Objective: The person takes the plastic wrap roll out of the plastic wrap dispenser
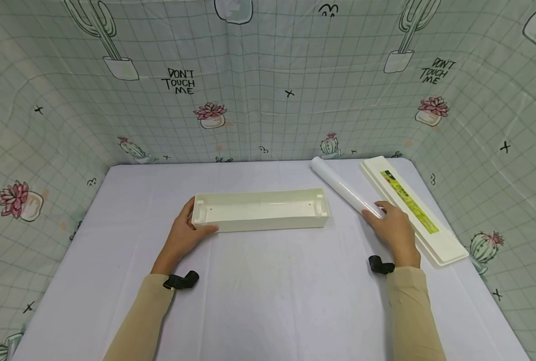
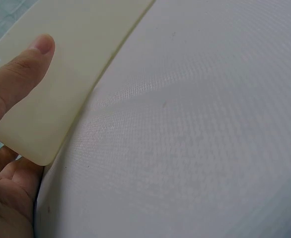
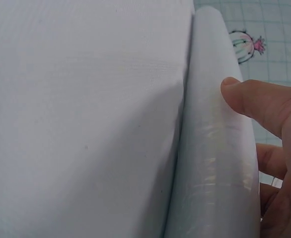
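I see a long cream tray lying flat and open side up, its left end in my left hand. A white roll lies slanted, its near end under my right hand, thumb on top.

two hands set apart, each at work on its own side

the left hand lies low with its thumb stretched forward and pressed flat, the other fingers tucked round beneath, in a grip. the right hand reaches forward, thumb laid over the top and fingers curled under, gripping. both forearms wear beige sleeves with a small black camera mount at each wrist.
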Motion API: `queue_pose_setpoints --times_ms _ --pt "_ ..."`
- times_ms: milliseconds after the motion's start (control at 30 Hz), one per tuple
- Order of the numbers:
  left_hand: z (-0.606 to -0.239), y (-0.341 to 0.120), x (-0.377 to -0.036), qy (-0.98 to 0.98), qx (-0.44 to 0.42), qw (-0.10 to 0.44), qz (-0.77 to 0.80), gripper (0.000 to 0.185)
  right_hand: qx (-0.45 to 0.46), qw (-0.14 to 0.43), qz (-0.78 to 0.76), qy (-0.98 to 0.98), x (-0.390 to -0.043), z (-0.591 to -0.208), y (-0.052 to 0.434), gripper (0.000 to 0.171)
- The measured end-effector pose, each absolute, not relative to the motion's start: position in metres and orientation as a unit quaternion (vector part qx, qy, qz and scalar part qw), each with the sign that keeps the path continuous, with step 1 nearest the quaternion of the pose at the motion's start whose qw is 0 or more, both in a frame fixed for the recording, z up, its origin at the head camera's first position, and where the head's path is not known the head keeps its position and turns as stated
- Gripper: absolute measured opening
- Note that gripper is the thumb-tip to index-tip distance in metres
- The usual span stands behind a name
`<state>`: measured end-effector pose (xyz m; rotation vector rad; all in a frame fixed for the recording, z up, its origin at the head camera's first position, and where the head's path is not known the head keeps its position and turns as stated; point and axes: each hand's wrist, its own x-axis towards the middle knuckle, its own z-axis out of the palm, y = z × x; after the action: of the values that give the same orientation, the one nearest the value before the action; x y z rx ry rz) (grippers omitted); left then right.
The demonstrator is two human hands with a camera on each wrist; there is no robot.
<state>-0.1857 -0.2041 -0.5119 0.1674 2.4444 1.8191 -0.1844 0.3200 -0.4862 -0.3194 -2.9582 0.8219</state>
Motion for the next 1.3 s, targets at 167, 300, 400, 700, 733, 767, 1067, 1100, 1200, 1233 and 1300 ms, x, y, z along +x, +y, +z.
queue_pose_setpoints --times_ms 167,300,400,700,733,767,1067,1100,1200,1233,1300 --pt "-0.512 -0.204 -0.185 0.8 0.055 0.042 0.596 0.107 -0.101 0.031 0.268 -0.958 -0.183 -0.484 0.319 0.071" --pt "-0.512 -0.203 -0.184 0.802 0.053 0.041 0.593 0.108 -0.103 0.026 0.271 -0.957 -0.181 -0.481 0.317 0.07" --pt "-0.512 -0.204 -0.184 0.803 0.052 0.041 0.592 0.108 -0.103 0.022 0.27 -0.957 -0.181 -0.48 0.316 0.071" --pt "-0.513 -0.205 -0.185 0.803 0.054 0.042 0.592 0.108 -0.101 0.027 0.271 -0.957 -0.178 -0.476 0.317 0.07" --pt "-0.513 -0.205 -0.185 0.803 0.054 0.042 0.592 0.108 -0.098 0.028 0.272 -0.957 -0.178 -0.476 0.317 0.07" --pt "-0.512 -0.205 -0.185 0.803 0.054 0.043 0.593 0.108 -0.096 0.029 0.273 -0.957 -0.178 -0.475 0.317 0.07" --pt "-0.51 -0.205 -0.185 0.802 0.049 0.048 0.593 0.108 -0.084 0.048 0.264 -0.959 -0.177 -0.469 0.315 0.066" --pt "-0.51 -0.205 -0.185 0.801 0.05 0.048 0.595 0.108 -0.084 0.049 0.264 -0.96 -0.177 -0.469 0.314 0.066" --pt "-0.511 -0.204 -0.186 0.799 0.052 0.047 0.598 0.108 -0.082 0.048 0.264 -0.96 -0.177 -0.468 0.313 0.066" --pt "-0.511 -0.204 -0.186 0.798 0.053 0.047 0.599 0.108 -0.082 0.048 0.263 -0.96 -0.178 -0.467 0.313 0.066" --pt "-0.511 -0.204 -0.186 0.797 0.054 0.046 0.6 0.108 -0.079 0.049 0.263 -0.96 -0.177 -0.467 0.312 0.066"
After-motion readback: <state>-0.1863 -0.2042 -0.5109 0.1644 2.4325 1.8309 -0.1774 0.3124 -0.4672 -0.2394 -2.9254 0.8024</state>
